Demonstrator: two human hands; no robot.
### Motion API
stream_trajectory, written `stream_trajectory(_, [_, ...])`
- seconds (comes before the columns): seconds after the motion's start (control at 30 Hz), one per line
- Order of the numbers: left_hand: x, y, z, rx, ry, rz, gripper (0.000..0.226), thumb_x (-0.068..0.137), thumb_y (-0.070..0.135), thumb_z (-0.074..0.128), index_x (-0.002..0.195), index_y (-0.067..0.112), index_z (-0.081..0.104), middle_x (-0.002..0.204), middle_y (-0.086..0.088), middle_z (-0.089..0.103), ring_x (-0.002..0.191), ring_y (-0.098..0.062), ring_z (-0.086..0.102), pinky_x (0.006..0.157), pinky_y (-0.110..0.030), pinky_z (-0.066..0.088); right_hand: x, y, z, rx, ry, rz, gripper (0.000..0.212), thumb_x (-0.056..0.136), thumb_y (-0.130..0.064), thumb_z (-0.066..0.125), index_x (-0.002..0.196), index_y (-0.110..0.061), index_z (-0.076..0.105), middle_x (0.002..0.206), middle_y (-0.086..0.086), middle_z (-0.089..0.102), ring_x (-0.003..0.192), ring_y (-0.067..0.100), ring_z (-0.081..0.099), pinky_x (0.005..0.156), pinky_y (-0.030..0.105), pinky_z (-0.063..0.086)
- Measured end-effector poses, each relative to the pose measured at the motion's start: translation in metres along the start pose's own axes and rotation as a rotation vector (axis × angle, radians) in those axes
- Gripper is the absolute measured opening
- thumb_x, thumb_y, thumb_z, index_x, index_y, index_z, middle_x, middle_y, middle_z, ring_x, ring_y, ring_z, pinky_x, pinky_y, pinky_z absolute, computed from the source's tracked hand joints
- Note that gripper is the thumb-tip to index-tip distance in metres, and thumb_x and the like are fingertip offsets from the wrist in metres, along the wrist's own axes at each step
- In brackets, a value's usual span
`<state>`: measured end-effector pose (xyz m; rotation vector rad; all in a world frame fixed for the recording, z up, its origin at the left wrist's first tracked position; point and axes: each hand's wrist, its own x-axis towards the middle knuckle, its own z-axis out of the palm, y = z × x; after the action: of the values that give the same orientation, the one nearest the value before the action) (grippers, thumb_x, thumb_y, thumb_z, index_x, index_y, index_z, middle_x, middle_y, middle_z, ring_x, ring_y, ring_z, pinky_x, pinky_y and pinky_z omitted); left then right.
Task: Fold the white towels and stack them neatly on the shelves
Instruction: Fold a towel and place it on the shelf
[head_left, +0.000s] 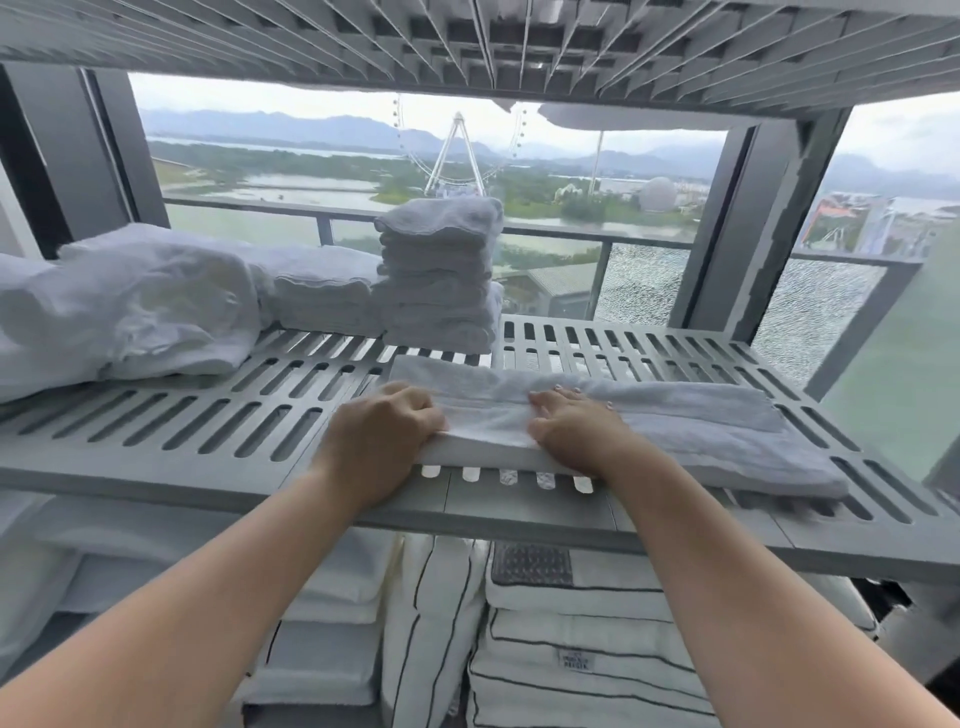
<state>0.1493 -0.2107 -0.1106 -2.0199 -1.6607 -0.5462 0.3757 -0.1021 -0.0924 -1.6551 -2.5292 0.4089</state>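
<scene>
A long folded white terry towel (701, 431) lies along the near right edge of the grey slotted plastic shelf (182, 431), its left end gripped in the curled fingers of the left hand (384, 431) while the right hand (571, 426) presses on it with straight fingers.

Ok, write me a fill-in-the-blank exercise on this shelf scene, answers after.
The left hand and right hand both touch one long ____ lying on the slotted shelf.
Outside stands a ____ wheel.
The linens stacked below carry black ____.
Missing: towel; Ferris; stripes.
</scene>
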Motion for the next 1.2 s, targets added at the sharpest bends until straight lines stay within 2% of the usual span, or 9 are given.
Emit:
stream_trajectory(0.17, [-0.002,-0.008,-0.007,-0.211,-0.103,-0.123,0.024,0.087,0.026,0.058,0.097,0.032,0.079,0.100,0.016,0.065,0.099,-0.009,0.058,0.074,-0.030,0.052,0.004,-0.023,0.001,0.012,0.075,0.036,0.056,0.089,-0.026,0.033,0.144,-0.022,0.043,0.157,0.012,0.038,0.146,0.030,0.030,0.120,0.058,0.020])
stream_trajectory(0.23, [0.005,-0.006,-0.010,-0.311,-0.158,-0.259,0.035,0.084,0.038,0.044,0.084,0.031,0.078,0.100,0.020,0.063,0.097,-0.005,0.056,0.074,-0.028,0.047,0.006,-0.027,0.008,0.076,0.164,-0.015,0.048,0.097,-0.032,0.033,0.141,-0.020,0.047,0.155,0.013,0.042,0.145,0.030,0.033,0.121,0.054,0.020])
stream_trajectory(0.33, [0.009,-0.006,-0.008,-0.274,-0.135,-0.428,0.044,0.092,0.051,0.046,0.069,0.021,0.069,0.101,0.015,0.062,0.098,-0.012,0.057,0.073,-0.030,0.045,0.007,-0.028,0.020,-0.009,0.137,-0.040,0.060,0.101,-0.056,0.026,0.155,-0.030,0.027,0.167,0.006,0.017,0.155,0.023,0.009,0.123,0.048,-0.001])
stream_trajectory(0.43, [0.011,-0.007,-0.006,-0.214,-0.228,-0.550,0.030,0.091,0.051,0.056,0.093,0.022,0.062,0.115,-0.001,0.058,0.109,-0.025,0.055,0.082,-0.036,0.046,0.011,-0.026,0.025,-0.072,0.109,-0.009,0.073,0.096,-0.068,0.019,0.160,-0.034,0.006,0.169,0.000,-0.001,0.155,0.019,-0.009,0.121,0.043,-0.011])
stream_trajectory(0.53, [0.013,-0.008,-0.004,-0.281,-0.319,-0.580,0.040,0.092,0.048,0.057,0.124,0.023,0.051,0.121,-0.006,0.060,0.114,-0.028,0.054,0.086,-0.039,0.043,0.011,-0.028,0.027,-0.098,0.118,0.011,0.075,0.096,-0.068,0.017,0.160,-0.033,0.002,0.169,-0.001,-0.003,0.155,0.019,-0.011,0.123,0.044,-0.011])
stream_trajectory(0.73, [0.028,-0.018,-0.006,-0.269,-0.434,-0.671,0.058,0.089,0.054,0.056,0.134,0.019,0.043,0.123,-0.007,0.061,0.113,-0.030,0.056,0.088,-0.041,0.048,0.009,-0.029,0.028,-0.120,0.128,0.058,0.077,0.096,-0.069,0.018,0.160,-0.031,-0.002,0.169,0.002,-0.005,0.155,0.025,-0.012,0.124,0.043,-0.008])
stream_trajectory(0.87, [0.036,-0.018,-0.004,-0.184,-0.465,-0.735,0.070,0.084,0.065,0.057,0.124,0.008,0.050,0.121,-0.010,0.061,0.111,-0.032,0.058,0.084,-0.041,0.050,0.010,-0.029,0.028,-0.118,0.126,0.060,0.078,0.096,-0.070,0.018,0.160,-0.030,-0.002,0.169,0.000,-0.005,0.155,0.025,-0.011,0.124,0.043,-0.008])
stream_trajectory(1.07, [0.039,-0.028,-0.004,-0.115,-0.526,-0.683,0.062,0.083,0.072,0.052,0.111,0.017,0.060,0.112,-0.003,0.059,0.110,-0.029,0.058,0.084,-0.039,0.048,0.009,-0.027,0.023,-0.045,0.118,0.017,0.080,0.093,-0.075,0.025,0.159,-0.038,-0.002,0.169,0.000,0.002,0.155,0.028,-0.006,0.125,0.047,-0.002])
stream_trajectory(1.2, [0.046,-0.033,-0.004,-0.124,-0.614,-0.696,0.058,0.078,0.076,0.055,0.084,0.018,0.056,0.087,0.003,0.056,0.094,-0.024,0.058,0.082,-0.036,0.048,0.009,-0.017,0.004,0.237,0.116,-0.010,0.079,0.095,-0.060,0.051,0.159,-0.036,0.012,0.164,0.007,0.026,0.152,0.030,0.020,0.123,0.048,0.019])
